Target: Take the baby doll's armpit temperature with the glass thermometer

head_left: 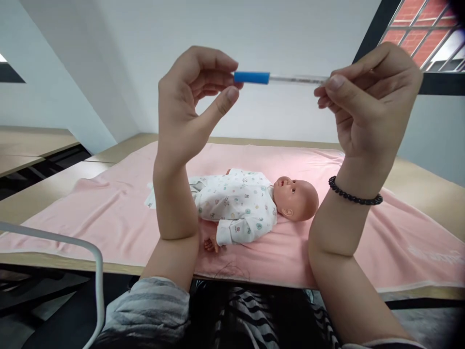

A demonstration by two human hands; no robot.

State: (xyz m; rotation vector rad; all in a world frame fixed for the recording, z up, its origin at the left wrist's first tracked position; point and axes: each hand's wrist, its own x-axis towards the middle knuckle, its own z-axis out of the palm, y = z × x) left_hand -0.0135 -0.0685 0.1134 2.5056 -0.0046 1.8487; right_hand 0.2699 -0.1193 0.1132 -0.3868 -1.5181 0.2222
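Note:
Raised in front of the wall, a slim glass thermometer (300,79) lies nearly level between my two hands. Its left end is a blue cap (251,77); the clear part carries small dark marks that are too blurred to read. My left hand (199,92) has its fingertips at the outer end of the cap, with the thumb just below. The clear end is pinched between thumb and fingers of my right hand (374,87). Below the hands a baby doll (240,196) in a white printed outfit lies on its back, head to the right; my left forearm covers part of its legs.
A pink blanket (119,208) spreads under the doll over a wooden table (425,179). At the lower left a white metal rail (72,240) curves in front of the table edge. Behind stand a white wall (254,29) and a barred window (423,36).

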